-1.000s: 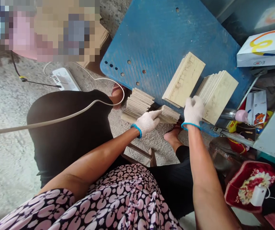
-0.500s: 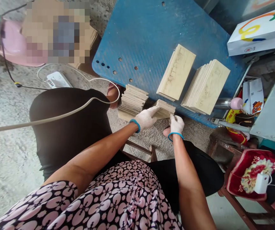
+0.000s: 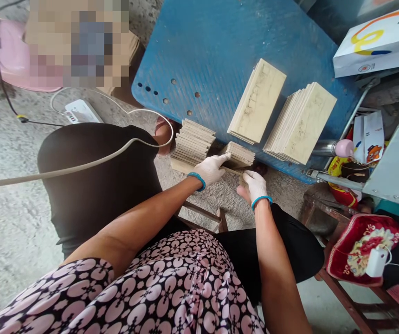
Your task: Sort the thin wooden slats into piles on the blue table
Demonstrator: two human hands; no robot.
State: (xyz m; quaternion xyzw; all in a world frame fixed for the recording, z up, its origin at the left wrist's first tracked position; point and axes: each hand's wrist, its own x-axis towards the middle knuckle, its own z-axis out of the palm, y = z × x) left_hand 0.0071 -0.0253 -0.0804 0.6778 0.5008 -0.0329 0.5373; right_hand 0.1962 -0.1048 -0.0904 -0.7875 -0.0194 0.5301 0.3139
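Observation:
My left hand (image 3: 211, 170), in a white glove with a blue cuff, closes on the left end of a thin wooden board (image 3: 233, 171), its index finger reaching toward a short stack of boards (image 3: 240, 155). At the board's other end, my right hand (image 3: 254, 184), gloved the same way, pinches it between thumb and fingers. The held board is seen nearly edge-on, apart from the short stack at its near side. Left of my hands stands a taller stack of boards (image 3: 194, 141), slightly fanned.
On the blue table (image 3: 202, 51) lie two more board stacks, a left one (image 3: 258, 102) and a right one (image 3: 304, 123). A flask (image 3: 335, 148) lies near its right edge. A white cable (image 3: 116, 160) crosses over my left knee. A stool with a red cushion (image 3: 342, 260) stands right.
The board has come toward me, away from the short stack, with my right hand now lower and gripping its end. My left hand has shifted slightly; the view has moved a little.

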